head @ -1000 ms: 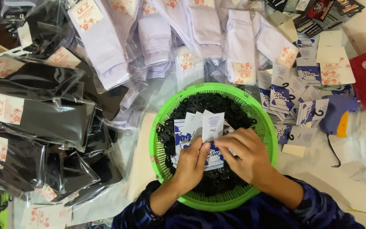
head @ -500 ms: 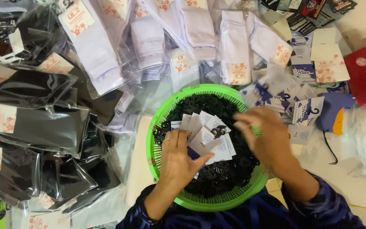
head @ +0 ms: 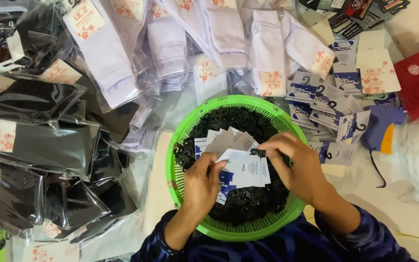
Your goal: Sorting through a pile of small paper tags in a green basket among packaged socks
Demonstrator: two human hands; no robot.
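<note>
Even, fairly bright light is falling from overhead, casting only soft shadows under the hands. Glare is streaking the clear plastic bags at left. Wide-angle distortion is bending the edges, and fine detail is looking slightly soft throughout.

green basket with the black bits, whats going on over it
A person works over the green basket, which is full of small black plastic hooks. The left hand holds a fanned stack of white and blue header cards, and the right hand pinches one black hook at the top edge of the front card. Cards with hooks already on them lie in a pile to the right of the basket. Bagged white socks and bagged black socks are heaped above and to the left.
</note>
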